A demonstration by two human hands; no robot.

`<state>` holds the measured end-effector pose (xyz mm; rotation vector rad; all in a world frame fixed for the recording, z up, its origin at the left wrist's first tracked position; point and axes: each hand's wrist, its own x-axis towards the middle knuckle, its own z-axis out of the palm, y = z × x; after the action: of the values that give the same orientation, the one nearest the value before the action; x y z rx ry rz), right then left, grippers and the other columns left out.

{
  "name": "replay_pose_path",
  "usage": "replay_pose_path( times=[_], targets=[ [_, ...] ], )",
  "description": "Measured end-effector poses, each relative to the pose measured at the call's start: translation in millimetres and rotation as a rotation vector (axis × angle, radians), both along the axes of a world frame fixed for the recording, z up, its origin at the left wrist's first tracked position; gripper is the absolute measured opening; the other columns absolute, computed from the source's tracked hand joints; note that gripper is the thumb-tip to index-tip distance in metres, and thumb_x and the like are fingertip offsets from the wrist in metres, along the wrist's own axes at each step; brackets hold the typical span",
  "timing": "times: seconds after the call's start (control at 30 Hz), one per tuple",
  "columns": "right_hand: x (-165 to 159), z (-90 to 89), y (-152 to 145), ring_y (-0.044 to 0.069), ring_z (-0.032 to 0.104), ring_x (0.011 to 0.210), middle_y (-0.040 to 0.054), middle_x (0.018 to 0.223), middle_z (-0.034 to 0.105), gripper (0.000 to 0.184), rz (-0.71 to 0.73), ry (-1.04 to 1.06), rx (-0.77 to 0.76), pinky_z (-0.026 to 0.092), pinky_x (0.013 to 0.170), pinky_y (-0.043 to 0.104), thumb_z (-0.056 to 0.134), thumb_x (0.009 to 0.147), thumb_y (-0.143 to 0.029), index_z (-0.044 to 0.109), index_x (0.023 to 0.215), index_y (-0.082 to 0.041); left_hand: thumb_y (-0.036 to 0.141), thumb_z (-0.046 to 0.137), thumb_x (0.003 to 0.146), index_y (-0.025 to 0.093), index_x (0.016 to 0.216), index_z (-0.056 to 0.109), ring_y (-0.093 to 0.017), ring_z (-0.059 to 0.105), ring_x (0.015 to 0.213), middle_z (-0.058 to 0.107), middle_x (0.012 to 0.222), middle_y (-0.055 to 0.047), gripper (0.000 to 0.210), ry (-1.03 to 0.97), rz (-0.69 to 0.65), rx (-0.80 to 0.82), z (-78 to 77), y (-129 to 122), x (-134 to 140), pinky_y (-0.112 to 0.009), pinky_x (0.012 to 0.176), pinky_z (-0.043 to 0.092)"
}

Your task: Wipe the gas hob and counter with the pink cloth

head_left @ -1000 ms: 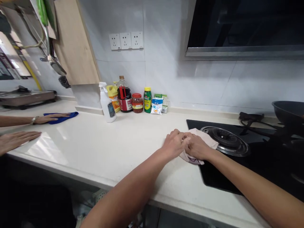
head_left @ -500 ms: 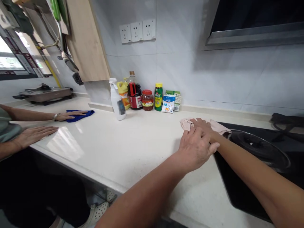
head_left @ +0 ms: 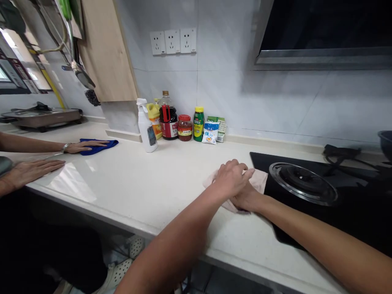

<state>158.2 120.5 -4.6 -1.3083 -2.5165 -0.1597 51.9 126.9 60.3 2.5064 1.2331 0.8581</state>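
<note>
Below pale grey wall tiles (head_left: 220, 85), wiping of the glossy white tabletop (head_left: 128, 179) seems under way, share finished unclear, with the pale pink cloth (head_left: 259, 178) overlapping the flat black hob (head_left: 352, 202) beneath the right hand (head_left: 245, 199), grip hidden, the unclenched left hand (head_left: 232, 176) on top.

Home-style kitchen: flat black glass cooktop (head_left: 352, 212) in glossy white countertop (head_left: 147, 175). Dark glass range hood (head_left: 324, 32) above cooktop, red-lidded sauce jar (head_left: 185, 128) left of it.
</note>
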Motion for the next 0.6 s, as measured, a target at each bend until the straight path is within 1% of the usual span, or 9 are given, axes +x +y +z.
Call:
replay_pose_path(
  times=[0.07, 0.1, 0.17, 0.23, 0.33, 0.4, 0.47, 0.53, 0.6],
  targets=[
    [10.9, 3.1, -32.5, 0.035, 0.043, 0.132, 0.0158, 0.144, 0.05, 0.061, 0.025, 0.029, -0.039, 0.037, 0.107, 0.058, 0.052, 0.088, -0.029, 0.046, 0.147, -0.02, 0.047, 0.041, 0.104, 0.023, 0.111, 0.072, -0.026, 0.062, 0.109, 0.068, 0.114, -0.007, 0.04, -0.01, 0.003, -0.05, 4.5, 0.7, -5.0, -0.037, 0.095, 0.047],
    [14.2, 4.2, -50.2, 0.035, 0.04, 0.134, 0.0166, 0.148, 0.045, 0.063, 0.041, 0.032, -0.067, 0.037, 0.108, 0.058, 0.054, 0.085, -0.026, 0.045, 0.147, -0.02, 0.048, 0.04, 0.103, 0.022, 0.112, 0.071, -0.025, 0.062, 0.108, 0.067, 0.115, -0.008, 0.041, -0.014, 0.004, -0.076, 6.4, 0.8, -7.2, -0.036, 0.095, 0.047],
    [16.8, 5.8, -85.7, 0.036, 0.034, 0.14, 0.0143, 0.154, 0.037, 0.064, 0.07, 0.022, -0.125, 0.034, 0.111, 0.06, 0.057, 0.081, -0.023, 0.048, 0.145, -0.025, 0.048, 0.04, 0.103, 0.022, 0.114, 0.071, -0.025, 0.063, 0.109, 0.067, 0.117, -0.008, 0.042, -0.025, 0.005, -0.119, 8.6, 1.0, -10.1, -0.036, 0.095, 0.047],
    [16.6, 7.6, -116.3, 0.037, 0.024, 0.146, 0.0114, 0.157, 0.032, 0.067, 0.077, 0.011, -0.171, 0.027, 0.116, 0.061, 0.059, 0.078, -0.02, 0.048, 0.144, -0.029, 0.049, 0.039, 0.103, 0.022, 0.112, 0.071, -0.026, 0.063, 0.108, 0.067, 0.116, -0.009, 0.043, -0.032, -0.001, -0.14, 8.7, 1.1, -10.6, -0.036, 0.095, 0.047],
    [16.6, 13.0, -142.5, 0.036, 0.016, 0.151, 0.0095, 0.159, 0.029, 0.073, 0.088, -0.001, -0.235, 0.022, 0.12, 0.059, 0.059, 0.075, -0.016, 0.046, 0.145, -0.031, 0.05, 0.039, 0.102, 0.021, 0.107, 0.072, -0.025, 0.064, 0.104, 0.068, 0.113, -0.009, 0.044, -0.035, -0.028, -0.162, 6.2, 0.9, -8.7, -0.035, 0.092, 0.048],
    [18.1, 18.8, -143.4, 0.035, 0.019, 0.15, 0.0086, 0.158, 0.03, 0.071, 0.113, -0.002, -0.271, 0.025, 0.12, 0.057, 0.058, 0.074, -0.016, 0.048, 0.142, -0.032, 0.05, 0.039, 0.102, 0.021, 0.104, 0.073, -0.025, 0.065, 0.102, 0.069, 0.11, -0.009, 0.045, -0.039, -0.044, -0.169, 4.7, 0.8, -7.2, -0.034, 0.089, 0.048],
    [20.8, 23.8, -131.6, 0.033, 0.028, 0.145, 0.0086, 0.155, 0.034, 0.065, 0.13, 0.001, -0.284, 0.029, 0.117, 0.054, 0.059, 0.075, -0.017, 0.052, 0.138, -0.032, 0.049, 0.039, 0.102, 0.021, 0.102, 0.073, -0.025, 0.065, 0.101, 0.07, 0.108, -0.009, 0.044, -0.049, -0.06, -0.172, 4.0, 0.9, -6.4, -0.034, 0.088, 0.048],
    [25.5, 24.9, -109.4, 0.032, 0.037, 0.137, 0.0102, 0.15, 0.039, 0.06, 0.118, 0.0, -0.261, 0.033, 0.114, 0.053, 0.059, 0.077, -0.019, 0.054, 0.136, -0.03, 0.049, 0.039, 0.102, 0.021, 0.101, 0.073, -0.024, 0.065, 0.1, 0.07, 0.107, -0.008, 0.044, -0.059, -0.074, -0.169, 4.6, 1.0, -6.6, -0.033, 0.088, 0.048],
    [33.0, 20.9, -79.9, 0.031, 0.043, 0.13, 0.013, 0.146, 0.044, 0.058, 0.073, -0.007, -0.203, 0.036, 0.11, 0.052, 0.058, 0.08, -0.022, 0.053, 0.137, -0.027, 0.049, 0.039, 0.102, 0.02, 0.101, 0.073, -0.024, 0.065, 0.099, 0.07, 0.106, -0.008, 0.045, -0.063, -0.078, -0.167, 5.9, 0.7, -7.3, -0.033, 0.087, 0.049]
  ],
)
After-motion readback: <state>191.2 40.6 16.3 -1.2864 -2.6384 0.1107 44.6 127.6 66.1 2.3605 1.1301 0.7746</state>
